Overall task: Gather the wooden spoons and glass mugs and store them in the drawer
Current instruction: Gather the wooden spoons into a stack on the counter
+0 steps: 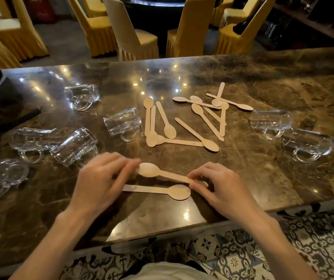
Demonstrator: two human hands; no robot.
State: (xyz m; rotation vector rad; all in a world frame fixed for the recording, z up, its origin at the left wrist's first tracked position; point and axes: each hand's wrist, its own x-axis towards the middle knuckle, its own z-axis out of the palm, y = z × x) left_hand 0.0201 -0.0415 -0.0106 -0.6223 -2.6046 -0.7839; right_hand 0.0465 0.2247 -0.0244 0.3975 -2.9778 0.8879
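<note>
Your right hand point(222, 184) pinches a wooden spoon point(168, 174), bottom middle; your left hand point(99, 182) touches its bowl, grip too blurry.

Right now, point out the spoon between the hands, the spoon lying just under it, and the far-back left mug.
held spoon point(168, 175): head view, mid-handle.
flat spoon point(179, 192): head view, bowl.
back-left mug point(82, 92): head view, glass body.

Wooden spoons point(182, 122) are lying scattered on the table point(283, 87) at centre frame, five glass mugs point(119, 123) at left, two at right. At lower centre, an upper spoon point(162, 173) is spanning from left hand point(101, 178) to right hand point(222, 184), a lower spoon point(162, 190) lying just below it.
</note>
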